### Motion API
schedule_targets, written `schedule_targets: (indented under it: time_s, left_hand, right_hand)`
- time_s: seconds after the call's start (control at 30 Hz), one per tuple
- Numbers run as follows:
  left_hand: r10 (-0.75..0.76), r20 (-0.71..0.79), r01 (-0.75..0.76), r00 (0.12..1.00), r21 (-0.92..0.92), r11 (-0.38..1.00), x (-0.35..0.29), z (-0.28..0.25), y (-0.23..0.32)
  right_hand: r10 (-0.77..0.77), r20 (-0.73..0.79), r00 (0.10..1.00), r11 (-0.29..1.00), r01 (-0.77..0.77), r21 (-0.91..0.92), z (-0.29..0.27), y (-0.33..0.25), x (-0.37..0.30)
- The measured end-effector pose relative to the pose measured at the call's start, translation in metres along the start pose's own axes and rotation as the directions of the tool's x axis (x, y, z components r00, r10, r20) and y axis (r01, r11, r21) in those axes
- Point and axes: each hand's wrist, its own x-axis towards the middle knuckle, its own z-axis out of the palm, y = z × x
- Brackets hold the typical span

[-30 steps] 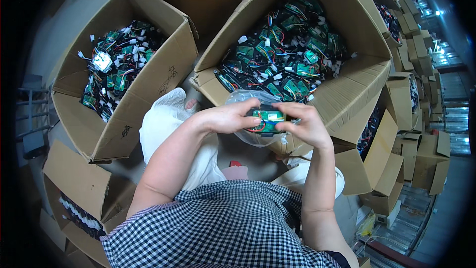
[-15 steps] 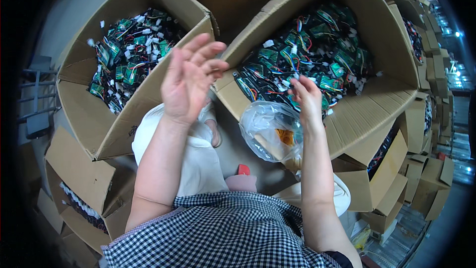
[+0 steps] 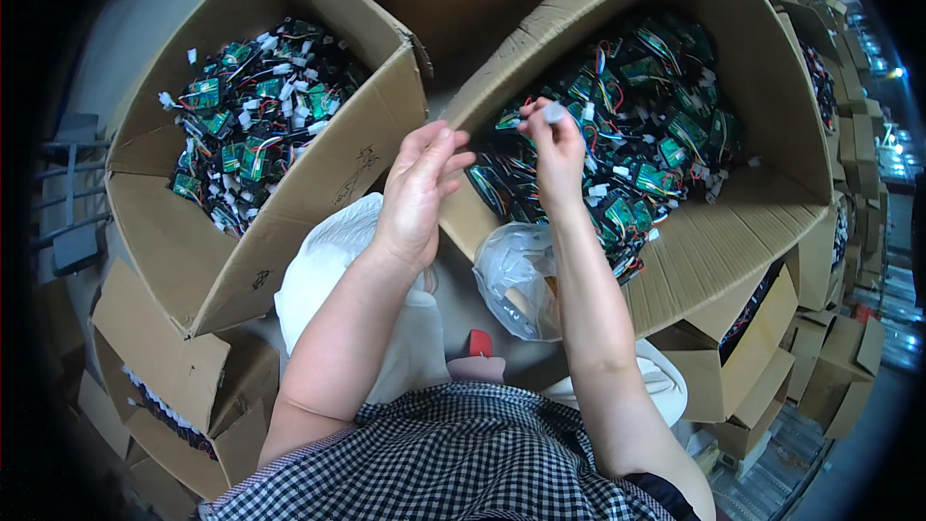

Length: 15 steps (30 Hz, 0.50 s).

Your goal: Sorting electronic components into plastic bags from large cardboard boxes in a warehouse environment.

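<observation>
My left hand point(image 3: 417, 195) hovers by the near left wall of the right-hand box, palm turned to the right. Its fingers are loosely bent and apart, with nothing in them. Over the left part of the same cardboard box point(image 3: 743, 222), my right hand point(image 3: 557, 156) is pinched around a small whitish connector point(image 3: 553, 113). Whether a wire or board hangs from that connector is hidden. Below the hand lies a heap of wired circuit boards point(image 3: 666, 150), green and black with coloured leads and white plugs.
A clear plastic bag point(image 3: 516, 275) hangs at the box's near edge, partly behind my right forearm. To the left stands another open box point(image 3: 154, 222) with a similar heap of circuit boards point(image 3: 256, 116). A blue-grey metal frame point(image 3: 72, 193) is at far left; more cartons point(image 3: 820, 357) crowd the right.
My left hand has swung right and down, away from the left box. My right hand has moved up and left over the heap, a whitish connector now showing at its fingertips.
</observation>
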Motion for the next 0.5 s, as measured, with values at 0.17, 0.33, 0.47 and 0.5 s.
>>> schedule_targets:
  time_s: [0.17,0.33,0.47,0.5]
  left_hand:
    - [-0.311,0.093,0.323,0.946,-0.172,0.931,-0.01,0.01,-0.007]
    - [-0.24,0.295,0.309,0.925,-0.215,0.927,-0.015,0.013,-0.017]
    - [-0.104,0.27,0.161,0.957,-0.201,0.966,-0.02,0.031,-0.012]
    - [-0.071,0.251,0.123,0.965,-0.199,0.972,-0.019,0.043,-0.015]
  right_hand:
    - [-0.36,0.695,0.623,0.737,0.646,-0.198,-0.006,-0.103,-0.065]
    - [-0.154,0.815,0.559,0.862,0.479,-0.165,-0.029,-0.114,-0.103]
    - [0.123,0.477,0.87,0.951,0.034,-0.306,-0.079,-0.078,-0.064]
    - [0.054,0.262,0.964,0.902,0.066,-0.427,-0.096,-0.051,-0.047]
